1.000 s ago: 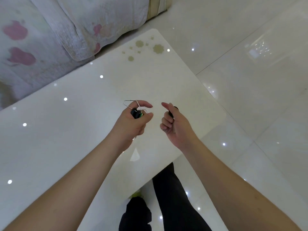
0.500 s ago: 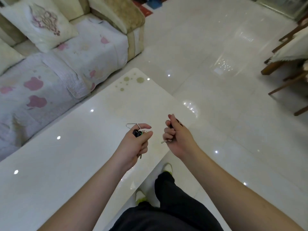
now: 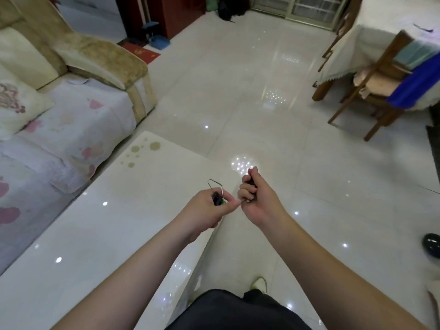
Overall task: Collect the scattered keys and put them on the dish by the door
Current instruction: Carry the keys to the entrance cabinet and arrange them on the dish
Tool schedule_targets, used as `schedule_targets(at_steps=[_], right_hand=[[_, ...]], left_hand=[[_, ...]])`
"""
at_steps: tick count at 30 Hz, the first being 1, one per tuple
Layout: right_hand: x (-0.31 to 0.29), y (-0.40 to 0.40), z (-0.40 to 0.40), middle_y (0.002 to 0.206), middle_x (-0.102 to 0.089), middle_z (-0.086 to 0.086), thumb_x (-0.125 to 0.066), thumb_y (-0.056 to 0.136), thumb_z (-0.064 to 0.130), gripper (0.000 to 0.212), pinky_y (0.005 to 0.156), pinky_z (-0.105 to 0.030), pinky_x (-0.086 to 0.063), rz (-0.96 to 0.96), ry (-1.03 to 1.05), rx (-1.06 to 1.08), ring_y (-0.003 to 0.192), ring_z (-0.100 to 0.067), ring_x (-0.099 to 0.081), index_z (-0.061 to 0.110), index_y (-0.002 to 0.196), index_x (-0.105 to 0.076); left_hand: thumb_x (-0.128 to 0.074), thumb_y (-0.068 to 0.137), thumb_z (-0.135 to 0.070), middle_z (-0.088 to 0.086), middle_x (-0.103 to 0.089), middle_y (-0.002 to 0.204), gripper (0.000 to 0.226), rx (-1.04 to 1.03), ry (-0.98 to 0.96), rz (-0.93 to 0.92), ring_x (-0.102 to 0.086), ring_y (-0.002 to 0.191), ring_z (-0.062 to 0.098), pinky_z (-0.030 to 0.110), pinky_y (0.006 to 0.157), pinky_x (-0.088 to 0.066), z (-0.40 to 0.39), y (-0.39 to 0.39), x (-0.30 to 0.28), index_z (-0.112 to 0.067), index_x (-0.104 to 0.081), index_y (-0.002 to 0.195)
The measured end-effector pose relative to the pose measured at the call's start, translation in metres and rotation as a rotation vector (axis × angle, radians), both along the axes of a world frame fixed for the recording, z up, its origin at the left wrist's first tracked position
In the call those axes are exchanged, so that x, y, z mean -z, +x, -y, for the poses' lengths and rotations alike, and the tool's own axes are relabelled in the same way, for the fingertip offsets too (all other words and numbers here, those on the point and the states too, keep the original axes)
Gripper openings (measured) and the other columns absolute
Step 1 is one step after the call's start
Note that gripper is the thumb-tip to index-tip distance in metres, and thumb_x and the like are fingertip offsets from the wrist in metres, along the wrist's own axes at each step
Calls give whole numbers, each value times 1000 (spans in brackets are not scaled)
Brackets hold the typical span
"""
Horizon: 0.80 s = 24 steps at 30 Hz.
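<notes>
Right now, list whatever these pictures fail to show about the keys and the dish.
- Dish: not in the head view at all.
- Key in the right hand: hidden by curled fingers; only a dark top and metal tip show.
- Keys in the left hand: number unclear; the fist covers all but a wire loop.

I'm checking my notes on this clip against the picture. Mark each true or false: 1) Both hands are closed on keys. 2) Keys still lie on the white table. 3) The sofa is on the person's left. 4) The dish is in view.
1) True: the left hand grips a key bunch with a wire loop, and the right hand is closed on a dark-headed key.
2) False: no keys show on the white table.
3) True: the sofa is on the left.
4) False: no dish shows in this view.
</notes>
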State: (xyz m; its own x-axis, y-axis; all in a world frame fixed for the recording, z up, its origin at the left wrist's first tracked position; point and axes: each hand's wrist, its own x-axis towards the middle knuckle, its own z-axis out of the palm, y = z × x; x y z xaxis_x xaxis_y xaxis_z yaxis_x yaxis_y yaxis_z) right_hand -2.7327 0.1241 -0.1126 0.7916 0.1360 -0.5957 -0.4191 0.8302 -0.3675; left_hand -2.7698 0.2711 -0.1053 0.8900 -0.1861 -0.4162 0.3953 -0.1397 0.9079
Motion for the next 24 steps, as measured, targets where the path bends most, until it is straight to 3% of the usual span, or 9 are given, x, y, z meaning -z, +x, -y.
schedule_targets(at_steps=[5,10,14,17,24], right_hand=[[-5,22,47,68,-50,3,-58,94,28,17,40,-15,-35,-3,-1,57,43,-5,-38,13,87,-54],[-5,45,72,69,-57,0,-61,93,28,18,52,-23,-48,7,10,42,52,-10,-53,10,93,-57],[-2,62,80,67,-57,-2,-59,94,30,21,61,-27,-49,-1,51,17,57,-14,-55,9,97,-57],[0,74,89,65,-56,0,-60,93,33,22,48,-24,-44,-31,77,27,49,-11,-48,12,95,-57],[5,100,134,60,-49,5,-59,94,32,17,34,-19,-24,-38,-54,-45,38,-7,-29,15,90,-56]], left_hand=[[-71,83,-30,0,-35,63,15,81,39,-3,-29,43,12,17,40,-27,52,23,-2,-17,-66,81],[-70,83,-32,-8,-36,54,11,47,37,9,-30,43,13,19,39,-27,88,50,-1,-26,-65,74],[-70,81,-31,-11,-41,52,16,-24,99,32,-33,49,16,22,43,-29,108,66,1,-20,-62,73],[-71,81,-31,-17,-45,49,20,-22,78,38,-32,45,12,19,41,-29,117,74,0,-16,-60,75],[-72,83,-25,-4,-33,54,16,-152,2,-5,-27,44,14,20,40,-27,124,96,1,-16,-60,76]])
